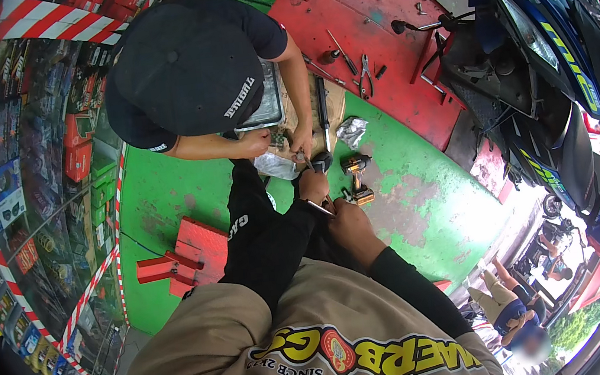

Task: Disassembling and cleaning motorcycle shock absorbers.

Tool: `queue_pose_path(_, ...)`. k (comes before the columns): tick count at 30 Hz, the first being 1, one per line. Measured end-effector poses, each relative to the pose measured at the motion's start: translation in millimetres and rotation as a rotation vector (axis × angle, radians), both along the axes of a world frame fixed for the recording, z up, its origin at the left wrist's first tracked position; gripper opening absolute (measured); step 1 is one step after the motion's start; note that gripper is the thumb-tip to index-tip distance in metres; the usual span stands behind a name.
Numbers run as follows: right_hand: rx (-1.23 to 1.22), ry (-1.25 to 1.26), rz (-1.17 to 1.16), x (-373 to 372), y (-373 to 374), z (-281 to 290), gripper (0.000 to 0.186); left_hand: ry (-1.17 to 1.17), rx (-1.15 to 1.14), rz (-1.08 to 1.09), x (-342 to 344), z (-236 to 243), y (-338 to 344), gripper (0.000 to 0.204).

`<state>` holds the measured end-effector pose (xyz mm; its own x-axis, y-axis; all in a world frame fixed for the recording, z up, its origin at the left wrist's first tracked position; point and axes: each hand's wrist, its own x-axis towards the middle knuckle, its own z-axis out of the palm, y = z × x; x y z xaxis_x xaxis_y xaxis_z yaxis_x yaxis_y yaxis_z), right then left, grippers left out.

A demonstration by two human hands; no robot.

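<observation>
My left hand [312,184] is closed on a slim metal tool [320,207] whose exact kind I cannot make out. My right hand [349,223], just below and right of it, has its fingers curled at the tool's lower part. Above my hands, a co-worker in a black cap [181,71] leans over, their right hand [302,142] at a small metal piece and their left hand [255,143] nearby. Beneath them are cardboard [334,97], a metal tray [270,94] and clear plastic [271,166]. A cordless drill [356,177] lies right of my hands, below a crumpled silver packet [352,132].
A red platform [369,21] holds scattered tools and pliers [366,74]. A motorcycle [546,60] stands at right, a glass display case [44,181] with striped tape at left. Red blocks [195,249] sit on the green floor [151,198]. Other people [510,311] are at lower right.
</observation>
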<state>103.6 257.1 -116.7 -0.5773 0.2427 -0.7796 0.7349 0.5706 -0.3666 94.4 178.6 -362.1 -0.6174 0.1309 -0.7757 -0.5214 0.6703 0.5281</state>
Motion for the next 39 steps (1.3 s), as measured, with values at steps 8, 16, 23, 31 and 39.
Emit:
queue_pose_path(8,0.01,-0.031,0.046,-11,-7,-8,0.026,-0.006,0.006,-0.076,1,-28,-18,0.017)
queue_pose_path(16,0.049,-0.013,0.012,0,-3,-15,0.028,-0.1,-0.029,-0.06,-6,-7,4,0.018)
queue_pose_path(23,0.058,-0.051,-0.008,0,1,-14,0.033,-0.004,-0.009,-0.281,-1,-12,5,0.02)
queue_pose_path(31,0.051,-0.031,-0.011,1,8,-26,0.033,0.053,-0.032,-0.096,-7,-7,15,0.022)
queue_pose_path(39,0.07,-0.065,-0.006,-6,11,-33,0.033,-0.12,-0.069,-0.221,-3,-38,16,0.017)
